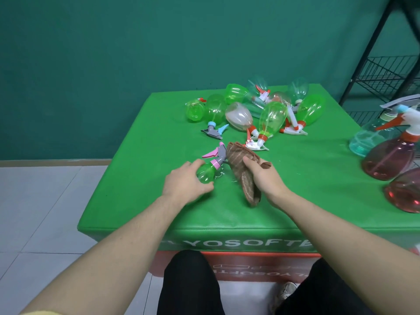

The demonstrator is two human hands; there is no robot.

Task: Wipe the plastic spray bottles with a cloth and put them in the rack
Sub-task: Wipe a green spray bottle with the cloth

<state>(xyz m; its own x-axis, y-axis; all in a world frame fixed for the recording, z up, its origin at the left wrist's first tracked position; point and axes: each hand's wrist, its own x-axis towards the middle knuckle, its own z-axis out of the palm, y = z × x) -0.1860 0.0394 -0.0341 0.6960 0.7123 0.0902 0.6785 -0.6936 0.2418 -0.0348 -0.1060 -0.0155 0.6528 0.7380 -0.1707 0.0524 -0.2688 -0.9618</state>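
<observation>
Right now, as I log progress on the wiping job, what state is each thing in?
Left hand: grips the small green bottle.
Small green bottle: lying on the green mat, pink trigger up, cloth at its head.
Right hand: holds the cloth.
Brown cloth: bunched.
Bottle pile: lying jumbled at the far side.
Red-tinted bottles: upright at the right edge.
Wire rack: no bottles visible on it.
</observation>
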